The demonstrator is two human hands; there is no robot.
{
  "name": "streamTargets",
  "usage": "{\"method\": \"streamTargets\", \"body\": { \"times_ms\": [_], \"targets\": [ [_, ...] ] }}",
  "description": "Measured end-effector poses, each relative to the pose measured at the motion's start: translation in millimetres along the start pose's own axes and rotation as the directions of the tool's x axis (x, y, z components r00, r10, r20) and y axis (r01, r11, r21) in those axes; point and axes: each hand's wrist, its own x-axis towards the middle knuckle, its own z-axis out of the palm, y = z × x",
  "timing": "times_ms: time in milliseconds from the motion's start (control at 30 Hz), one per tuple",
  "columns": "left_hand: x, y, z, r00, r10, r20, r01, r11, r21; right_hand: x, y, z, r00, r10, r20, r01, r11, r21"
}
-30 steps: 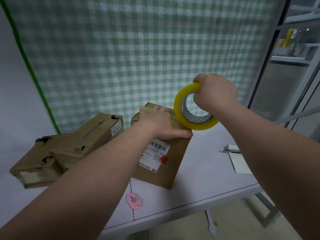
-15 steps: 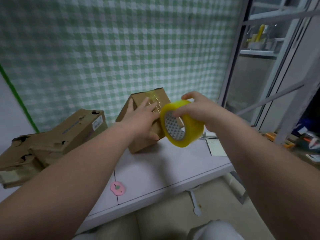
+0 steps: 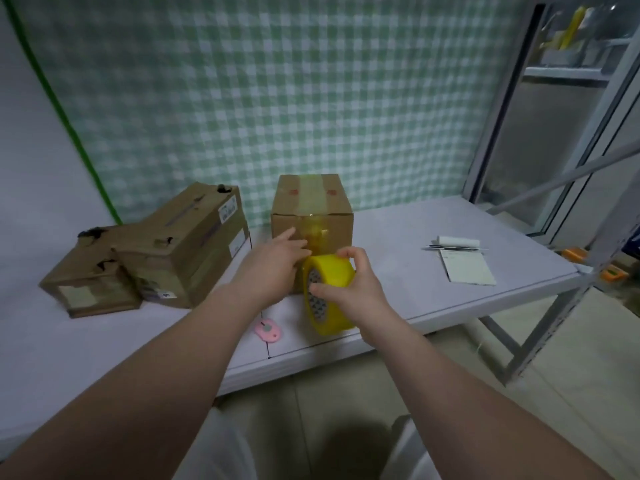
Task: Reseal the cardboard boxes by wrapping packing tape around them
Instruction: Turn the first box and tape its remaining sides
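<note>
One glossy yellow tape roll (image 3: 333,273), one blocky cardboard box (image 3: 338,227)

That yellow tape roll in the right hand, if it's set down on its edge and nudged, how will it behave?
The tape roll is a round ring, gripped upright by the right hand, so it would probably roll across the flat table. Its thick winding suggests stiffness. The glossy surface may be slippery.

The light is dim, flat and cool-tinted. A soft shadow pools on the floor (image 3: 346,441). A faint sheen marks the tape on the cardboard box (image 3: 337,230). The checked backdrop (image 3: 311,98) looks slightly blurred, and the metal frame (image 3: 502,109) bows near the edge.
</note>
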Motion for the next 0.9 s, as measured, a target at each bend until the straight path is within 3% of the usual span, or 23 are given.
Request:
{"method": "streamTargets", "body": {
  "times_ms": [67,133,267,333,400,533,633,700,800,900],
  "targets": [
    [-10,-8,9,0.993,-0.072,-0.096,0.062,0.992,-0.109,0,9,12,1.000,0.002,-0.002,-0.002,1.000,0.017],
    [-19,-17,22,0.987,-0.141,-0.083,0.128,0.981,-0.146,0,14,21,1.000,0.014,0.012,-0.014,0.999,0.032],
    [-33,-33,53,0.944,-0.268,0.194,0.298,0.943,-0.146,1,15,34,0.999,-0.021,0.029,0.022,0.999,-0.029],
    [-39,-38,66,0.904,-0.257,0.342,0.314,0.942,-0.121,2,15,39,0.998,-0.053,0.035,0.055,0.996,-0.076],
    [-44,-39,76,0.880,-0.266,0.393,0.316,0.947,-0.065,1,17,42,0.996,-0.078,0.033,0.082,0.989,-0.125],
    [-51,-39,80,0.874,-0.373,0.311,0.405,0.913,-0.042,-1,20,41,0.994,-0.108,-0.026,0.100,0.974,-0.201],
    [-57,-35,78,0.880,-0.406,0.245,0.452,0.874,-0.176,-5,19,39,0.987,-0.153,-0.052,0.132,0.948,-0.291],
    [-61,-34,76,0.859,-0.469,0.204,0.510,0.752,-0.418,-5,18,38,0.980,-0.193,-0.040,0.166,0.918,-0.361],
    [-63,-27,62,0.828,-0.525,0.198,0.440,0.389,-0.809,-4,18,35,0.964,-0.265,-0.013,0.233,0.870,-0.434],
    [-60,-16,37,0.839,-0.516,0.172,0.291,0.158,-0.944,-2,15,35,0.930,-0.366,-0.031,0.306,0.821,-0.482]
  ]
}}
